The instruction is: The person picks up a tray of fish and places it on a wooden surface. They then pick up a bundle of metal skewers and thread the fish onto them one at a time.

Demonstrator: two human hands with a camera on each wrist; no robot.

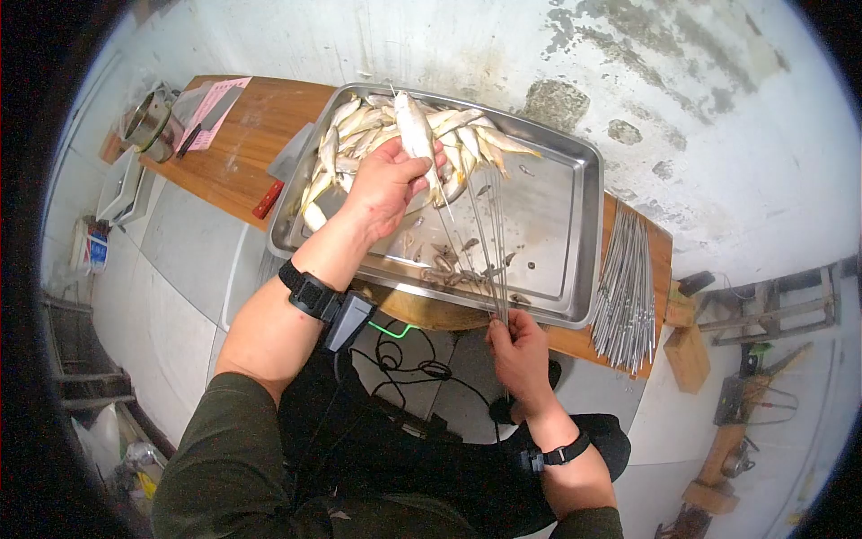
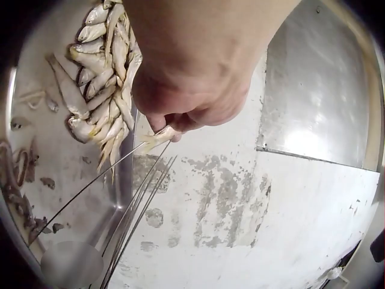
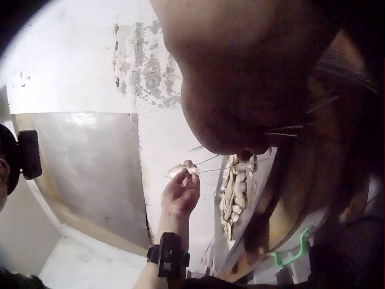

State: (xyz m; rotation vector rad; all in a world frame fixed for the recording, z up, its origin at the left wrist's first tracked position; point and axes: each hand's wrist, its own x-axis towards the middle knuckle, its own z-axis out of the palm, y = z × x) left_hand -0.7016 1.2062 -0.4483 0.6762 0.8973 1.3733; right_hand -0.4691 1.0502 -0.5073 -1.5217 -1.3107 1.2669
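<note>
My left hand (image 1: 392, 184) grips a small silvery fish (image 1: 415, 130) over the metal tray (image 1: 588, 242), the fish's head pointing up and away. A thin metal skewer meets the fish at its tail end, and a fine tip shows beside the head. In the left wrist view the yellowish tail (image 2: 157, 138) pokes out below the fingers, the skewer reaching it. My right hand (image 1: 523, 355), at the tray's near edge, pinches a bunch of several long metal skewers (image 1: 492, 242) that fan upward across the tray. Many similar fish (image 1: 355, 135) lie heaped at the tray's far left.
Dark scraps (image 1: 444, 269) lie in the tray's near part. A pile of metal skewers (image 1: 626, 292) covers the wooden board's right end. Leftward are a red-handled cleaver (image 1: 268, 199), a dark-handled knife (image 1: 208, 119) and a metal pot (image 1: 151, 124). The stained wall (image 1: 620, 81) stands behind.
</note>
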